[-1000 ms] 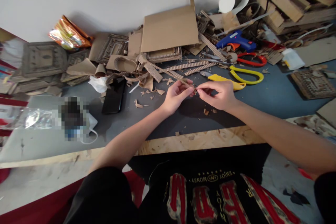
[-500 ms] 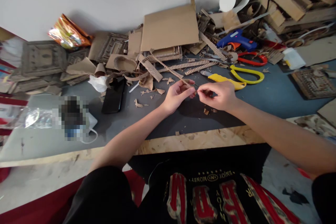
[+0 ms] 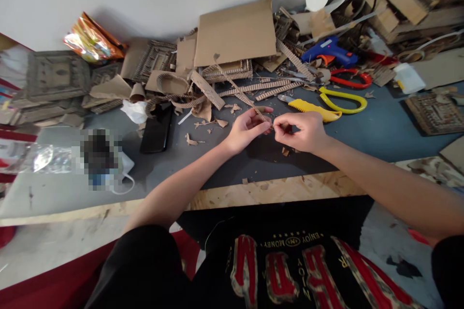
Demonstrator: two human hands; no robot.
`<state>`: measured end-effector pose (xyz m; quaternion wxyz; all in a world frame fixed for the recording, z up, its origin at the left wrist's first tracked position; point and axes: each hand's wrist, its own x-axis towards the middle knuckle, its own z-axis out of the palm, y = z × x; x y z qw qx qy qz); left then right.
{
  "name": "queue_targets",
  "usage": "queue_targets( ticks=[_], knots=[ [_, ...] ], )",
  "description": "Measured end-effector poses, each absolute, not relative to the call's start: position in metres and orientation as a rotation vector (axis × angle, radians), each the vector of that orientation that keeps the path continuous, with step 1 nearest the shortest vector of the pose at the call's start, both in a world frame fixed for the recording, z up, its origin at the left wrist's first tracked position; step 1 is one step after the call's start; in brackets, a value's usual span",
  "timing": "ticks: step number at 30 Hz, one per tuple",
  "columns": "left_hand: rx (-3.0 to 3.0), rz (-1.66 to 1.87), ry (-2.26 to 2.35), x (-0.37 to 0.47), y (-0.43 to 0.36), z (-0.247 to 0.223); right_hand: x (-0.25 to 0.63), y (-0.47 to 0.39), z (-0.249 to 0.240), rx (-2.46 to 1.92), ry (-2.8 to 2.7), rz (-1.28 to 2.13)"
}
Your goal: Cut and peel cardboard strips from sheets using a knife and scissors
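A narrow corrugated cardboard strip (image 3: 237,88) slants down from the heap of cardboard at the back, its near end between my two hands. My left hand (image 3: 248,130) is closed round it, the thumb pressing along it just short of the end. Thumb and index finger of my right hand (image 3: 300,131) pinch at that near end, and the fingertips hide exactly what part they grip. Just behind my right hand lies a yellow utility knife (image 3: 315,110). Shreds of brown paper (image 3: 192,140) are scattered on the grey tabletop (image 3: 224,171) around my hands.
Yellow-handled scissors (image 3: 344,101), a red-handled tool (image 3: 351,78) and a blue glue gun (image 3: 329,52) lie at the back right. Corrugated strips (image 3: 277,91) and a cardboard sheet (image 3: 235,34) fill the back. A black phone (image 3: 155,130) lies to the left.
My hands keep nearly the same place and grip on the cardboard strip. The whole view has shifted slightly; the things on the table lie as before.
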<state>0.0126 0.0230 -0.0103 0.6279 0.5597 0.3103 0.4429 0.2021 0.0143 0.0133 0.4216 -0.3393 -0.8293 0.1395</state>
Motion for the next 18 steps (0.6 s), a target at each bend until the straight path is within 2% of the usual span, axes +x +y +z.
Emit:
queue_targets(
  ticks=[8,13,18],
  knots=[
    [1.315,1.007,0.707,0.013,0.024,-0.008,0.199,0.011,0.014,-0.894,-2.036,0.636],
    [1.337,1.032,0.980,0.017,0.018,-0.004,0.201,0.013,0.015,-0.941,-1.925,0.660],
    [1.863,1.391,1.203,0.011,0.008,0.003,0.201,0.012,0.017,-0.965,-1.845,0.698]
  ],
)
